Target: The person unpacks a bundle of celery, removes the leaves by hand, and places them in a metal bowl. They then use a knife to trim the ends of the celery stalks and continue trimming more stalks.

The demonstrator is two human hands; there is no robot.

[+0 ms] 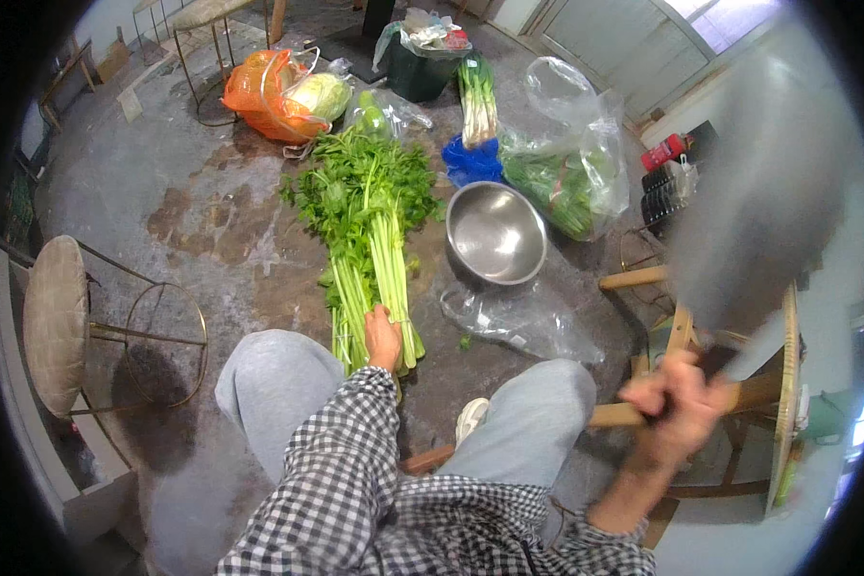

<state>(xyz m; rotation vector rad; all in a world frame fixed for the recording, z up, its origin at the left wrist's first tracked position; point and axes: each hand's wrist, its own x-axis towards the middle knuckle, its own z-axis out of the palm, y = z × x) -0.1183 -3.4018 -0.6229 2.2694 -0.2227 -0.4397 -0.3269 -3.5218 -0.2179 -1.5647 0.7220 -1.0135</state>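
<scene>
A person in a black-and-white checked shirt [341,437] and pale trousers [523,422] bends over leafy celery [386,245] laid on a stained floor [230,312], its leaves toward 12 o'clock and its cut ends toward 6. The left hand [384,338] curls over the lower stalks, fingers closed on them, though how firmly cannot be told. At 4 o'clock from the celery, the right hand [679,398] is raised and wrapped tightly around the dark handle of a broad-bladed knife [758,202], its blade blurred and pointing toward 1 o'clock, well apart from the stalks.

A steel bowl [496,233] sits at 3 o'clock from the celery, with a clear plastic bag [538,322] at the bowl's 5 o'clock, bagged greens [557,187] at its 2, a blue bag [472,160] at its 11 and spring onions [478,101] at its 12. Farther off, an orange bag [269,101] lies at the celery's 11 o'clock, a lined bin [424,75] stands at 1 and a round stool [56,326] at 8.
</scene>
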